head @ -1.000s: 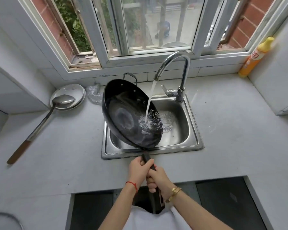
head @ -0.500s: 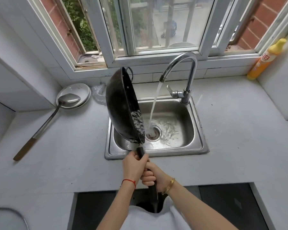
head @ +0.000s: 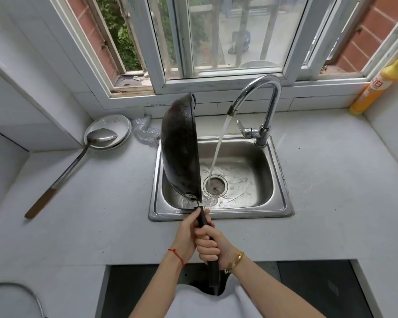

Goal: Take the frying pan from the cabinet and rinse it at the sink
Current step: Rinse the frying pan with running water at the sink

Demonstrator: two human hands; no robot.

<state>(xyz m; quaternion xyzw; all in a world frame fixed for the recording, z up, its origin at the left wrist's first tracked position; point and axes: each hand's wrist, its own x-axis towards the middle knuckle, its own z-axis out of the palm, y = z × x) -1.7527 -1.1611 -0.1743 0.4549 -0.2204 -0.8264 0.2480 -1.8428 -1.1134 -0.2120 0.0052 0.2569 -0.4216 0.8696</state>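
Note:
The black frying pan (head: pixel 178 148) stands on edge over the left side of the steel sink (head: pixel 278 180), its dark underside facing me and its opening turned right. Both hands grip its long black handle at the sink's front edge. My left hand (head: pixel 189 232), with a red thread at the wrist, holds nearer the pan. My right hand (head: pixel 210 245), with a gold bracelet, holds just behind it. Water runs from the chrome faucet (head: pixel 260 99) straight into the drain, missing the pan.
A long metal ladle (head: pixel 78 157) rests with its bowl on a steel plate (head: pixel 110 127) left of the sink, beside a crumpled clear bag (head: pixel 145 131). An orange dish soap bottle (head: pixel 377 88) stands at the far right corner. A wall cabinet juts in at left.
The pan has rolled from lying open under the stream to standing on edge, tipping its water out. The stream now falls clear of it into the drain.

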